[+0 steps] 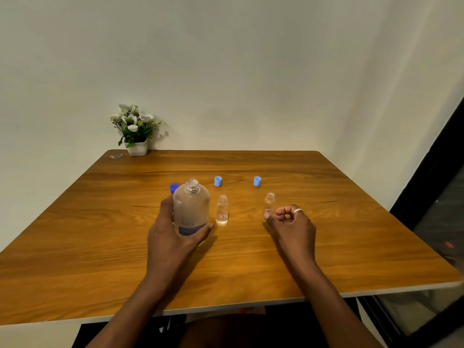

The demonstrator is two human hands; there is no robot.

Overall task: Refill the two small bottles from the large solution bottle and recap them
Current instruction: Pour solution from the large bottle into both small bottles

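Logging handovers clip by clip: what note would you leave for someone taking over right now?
Left hand grips the upright large solution bottle, uncapped; its dark blue cap lies behind it.
Right hand curled, holding nothing, beside the right small bottle.
Left small bottle stands beside the large one. Left light blue cap and right light blue cap lie behind them.
Done: all three uncapped. Left: fill both, recap. Fill levels unclear.

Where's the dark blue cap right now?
In the head view, the dark blue cap sits on the table just behind the large bottle, on its left, partly hidden.
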